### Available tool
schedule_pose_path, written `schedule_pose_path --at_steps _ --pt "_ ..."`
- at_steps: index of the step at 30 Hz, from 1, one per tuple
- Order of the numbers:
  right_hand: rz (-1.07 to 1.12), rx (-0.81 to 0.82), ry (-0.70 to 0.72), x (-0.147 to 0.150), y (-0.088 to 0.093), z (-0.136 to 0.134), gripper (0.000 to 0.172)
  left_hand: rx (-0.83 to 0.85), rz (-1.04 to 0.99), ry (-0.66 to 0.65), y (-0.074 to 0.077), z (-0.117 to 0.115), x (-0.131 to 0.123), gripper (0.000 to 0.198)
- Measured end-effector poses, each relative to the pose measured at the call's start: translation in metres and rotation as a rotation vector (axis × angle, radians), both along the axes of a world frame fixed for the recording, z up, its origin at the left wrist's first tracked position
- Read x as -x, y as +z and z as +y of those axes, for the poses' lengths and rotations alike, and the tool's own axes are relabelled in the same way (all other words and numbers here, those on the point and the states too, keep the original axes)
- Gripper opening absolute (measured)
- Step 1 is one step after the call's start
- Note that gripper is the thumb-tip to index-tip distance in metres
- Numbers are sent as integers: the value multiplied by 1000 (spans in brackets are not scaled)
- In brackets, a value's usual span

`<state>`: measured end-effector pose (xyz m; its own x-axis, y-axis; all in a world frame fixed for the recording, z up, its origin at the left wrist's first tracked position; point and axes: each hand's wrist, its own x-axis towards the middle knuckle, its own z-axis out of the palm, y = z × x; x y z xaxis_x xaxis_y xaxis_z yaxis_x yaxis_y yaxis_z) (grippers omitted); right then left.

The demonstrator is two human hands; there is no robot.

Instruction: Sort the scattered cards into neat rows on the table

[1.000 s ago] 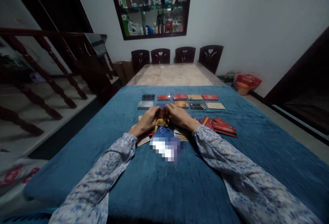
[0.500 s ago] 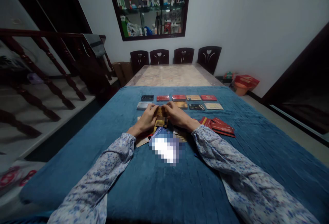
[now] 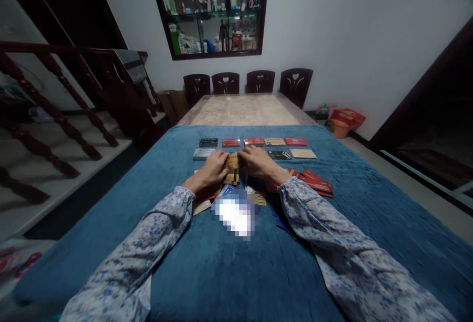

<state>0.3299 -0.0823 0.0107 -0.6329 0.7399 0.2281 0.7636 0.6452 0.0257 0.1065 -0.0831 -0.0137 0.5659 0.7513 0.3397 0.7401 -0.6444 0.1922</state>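
Between my left hand [image 3: 211,169] and my right hand [image 3: 259,163] is a gold card [image 3: 232,160], its side edges pinched by the fingers of both. Whether several cards are stacked there I cannot tell. Just below it lies a yellow and black card [image 3: 231,178]. Nearer me a loose pile holds a beige card [image 3: 202,206], a purple-blue card [image 3: 226,192] and a blurred-out patch. Red cards [image 3: 317,183] fan out right of my right wrist. Beyond my hands stand two rows of cards, among them a silver card [image 3: 204,154] and a black card [image 3: 279,155].
A blue cloth [image 3: 236,273] covers the near part of the table, with bare marble top [image 3: 244,110] beyond. Dark chairs [image 3: 260,81] stand at the far end. A blue card [image 3: 283,220] lies partly under my right sleeve. A wooden railing [image 3: 74,110] runs along the left.
The view has shifted slightly to the right. My hands stay on the gold card, and more of its face shows between them. More of the blue card by my right sleeve is visible.
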Motion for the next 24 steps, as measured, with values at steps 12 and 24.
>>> schedule_pose_path --at_steps 12,24 --pt "-6 65 -70 -23 14 18 23 -47 105 -53 7 48 -27 30" --pt "-48 93 -188 -47 15 39 20 -5 168 -110 15 78 -65 22"
